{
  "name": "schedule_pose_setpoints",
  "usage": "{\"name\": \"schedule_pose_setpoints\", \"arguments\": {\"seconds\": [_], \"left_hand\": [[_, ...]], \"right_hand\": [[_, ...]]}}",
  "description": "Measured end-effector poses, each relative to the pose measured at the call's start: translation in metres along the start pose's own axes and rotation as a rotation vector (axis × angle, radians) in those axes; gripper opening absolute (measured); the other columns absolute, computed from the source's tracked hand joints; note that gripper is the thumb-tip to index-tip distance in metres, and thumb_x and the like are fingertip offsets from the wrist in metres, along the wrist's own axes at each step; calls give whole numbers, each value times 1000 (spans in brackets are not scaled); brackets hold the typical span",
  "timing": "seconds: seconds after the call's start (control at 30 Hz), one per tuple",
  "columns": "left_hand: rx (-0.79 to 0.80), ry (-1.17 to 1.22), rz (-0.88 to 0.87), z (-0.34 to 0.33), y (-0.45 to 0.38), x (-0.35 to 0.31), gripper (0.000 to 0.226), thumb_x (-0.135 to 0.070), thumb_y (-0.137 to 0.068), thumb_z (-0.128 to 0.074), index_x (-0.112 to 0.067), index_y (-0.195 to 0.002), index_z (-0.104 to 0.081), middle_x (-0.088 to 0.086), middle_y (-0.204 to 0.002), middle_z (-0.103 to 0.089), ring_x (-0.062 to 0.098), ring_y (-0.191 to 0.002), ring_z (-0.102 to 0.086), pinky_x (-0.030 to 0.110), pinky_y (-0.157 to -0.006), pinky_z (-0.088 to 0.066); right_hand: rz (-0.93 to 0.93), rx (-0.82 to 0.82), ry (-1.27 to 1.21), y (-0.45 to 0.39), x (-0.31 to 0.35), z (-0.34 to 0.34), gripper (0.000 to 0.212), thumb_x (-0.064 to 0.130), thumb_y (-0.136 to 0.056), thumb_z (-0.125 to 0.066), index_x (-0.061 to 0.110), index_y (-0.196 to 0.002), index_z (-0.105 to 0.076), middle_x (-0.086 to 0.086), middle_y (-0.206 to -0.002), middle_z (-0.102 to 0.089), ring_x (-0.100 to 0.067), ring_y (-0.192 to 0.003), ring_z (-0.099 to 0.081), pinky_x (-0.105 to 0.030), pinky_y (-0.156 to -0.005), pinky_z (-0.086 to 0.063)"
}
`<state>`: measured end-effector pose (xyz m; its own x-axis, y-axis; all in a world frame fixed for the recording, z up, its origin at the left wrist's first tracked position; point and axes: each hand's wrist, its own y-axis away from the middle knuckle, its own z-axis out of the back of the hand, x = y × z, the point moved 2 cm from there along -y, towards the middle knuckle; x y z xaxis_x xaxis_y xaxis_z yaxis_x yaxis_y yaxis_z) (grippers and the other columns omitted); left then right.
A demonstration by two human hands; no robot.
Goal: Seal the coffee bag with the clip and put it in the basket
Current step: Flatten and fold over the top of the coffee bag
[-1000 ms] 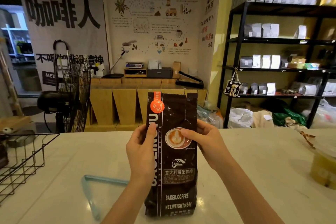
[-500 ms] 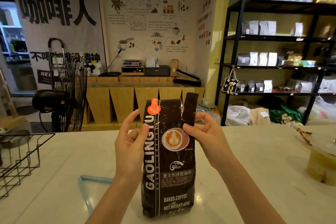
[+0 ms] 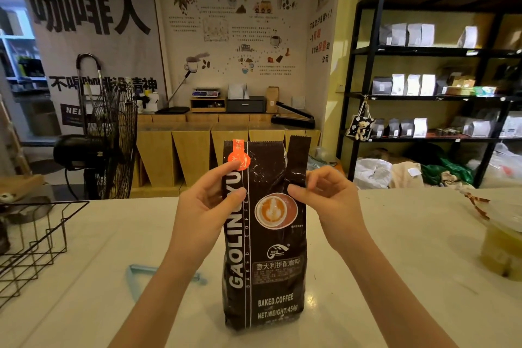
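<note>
A tall dark-brown coffee bag (image 3: 265, 263) with white lettering and an orange seal stands upright on the white counter in front of me. Its top right corner is split, a strip of foil sticking up. My left hand (image 3: 206, 206) pinches the bag's upper left edge near the orange seal. My right hand (image 3: 324, 200) pinches the upper right edge just below the split strip. A light-blue clip (image 3: 135, 277) lies open on the counter to the left, partly hidden by my left forearm. The black wire basket (image 3: 36, 243) sits at the left edge.
A clear plastic container with yellowish contents (image 3: 502, 251) stands at the counter's right edge. Behind the counter are a floor fan (image 3: 113, 138), wooden bins and a black shelf with bags (image 3: 423, 79).
Both hands have slid up the bag from its middle to its upper edges. The fingers now pinch the top corners. The bag stays upright in place.
</note>
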<state>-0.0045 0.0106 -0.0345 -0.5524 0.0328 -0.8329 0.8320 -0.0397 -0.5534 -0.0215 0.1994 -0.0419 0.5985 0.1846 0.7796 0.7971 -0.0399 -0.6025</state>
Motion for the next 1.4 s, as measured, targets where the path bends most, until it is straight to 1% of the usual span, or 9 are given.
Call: {"name": "schedule_pose_setpoints", "arguments": {"seconds": [0.1,0.2,0.4,0.63,0.73,0.87,0.97,1.1,1.4], "left_hand": [[8,-26,11,1,-1,0,41,-3,-78,-58,-31,-108,-59,-6,-97,-73,8,-90,-67,22,-68,-57],[8,-54,31,2,-2,0,39,-4,-79,-58,-29,-109,-59,-5,-96,-72,9,-89,-68,23,-66,-58],[4,-135,24,3,-1,-1,31,-8,-79,-60,-26,-104,-60,-11,-87,-73,5,-81,-69,16,-58,-54],[-24,-146,133,8,-5,3,12,-19,-74,-66,-25,-84,-67,-5,-81,-71,3,-77,-66,18,-67,-50],[20,-89,201,11,-5,7,22,-31,-69,-66,-21,-88,-69,1,-92,-71,13,-94,-63,32,-85,-46],[96,36,237,6,-3,8,27,-31,-66,-61,-17,-88,-65,-4,-78,-74,10,-79,-68,24,-73,-49],[93,73,241,5,-3,9,24,-29,-68,-61,-16,-87,-64,-3,-75,-74,11,-74,-68,21,-67,-52],[47,85,240,4,-2,11,18,-23,-75,-60,-17,-90,-67,-2,-77,-75,11,-75,-69,18,-64,-53],[-42,108,141,-2,0,13,13,-12,-80,-59,-19,-81,-70,-5,-69,-75,10,-68,-69,17,-59,-54]], "right_hand": [[-6,-43,4,-1,-2,-2,31,1,-64,-72,28,-54,-64,2,-70,-71,-15,-77,-68,-28,-71,-56],[-37,-6,34,1,1,-2,40,-9,-76,-62,30,-84,-72,11,-76,-76,-7,-81,-70,-18,-65,-55],[-139,183,130,1,10,5,51,-2,-77,-63,20,-122,-55,13,-88,-76,-11,-96,-69,-21,-70,-57],[-163,241,303,0,21,5,23,10,-79,-66,18,-101,-66,11,-72,-76,-10,-80,-72,-18,-63,-56],[-133,243,397,1,23,2,18,26,-75,-66,22,-92,-69,7,-82,-73,-14,-86,-69,-27,-74,-57],[-47,157,547,1,22,2,20,46,-63,-62,37,-80,-67,9,-102,-55,-8,-108,-48,-30,-90,-42],[-74,198,435,2,18,0,27,39,-67,-62,26,-89,-70,13,-114,-62,-8,-113,-54,-32,-91,-47],[-144,186,244,6,10,-5,20,30,-68,-64,24,-86,-71,9,-77,-76,-11,-80,-71,-21,-70,-56],[-167,57,139,7,6,-8,11,5,-75,-67,15,-73,-71,7,-58,-73,-7,-59,-69,-14,-56,-53]]}}
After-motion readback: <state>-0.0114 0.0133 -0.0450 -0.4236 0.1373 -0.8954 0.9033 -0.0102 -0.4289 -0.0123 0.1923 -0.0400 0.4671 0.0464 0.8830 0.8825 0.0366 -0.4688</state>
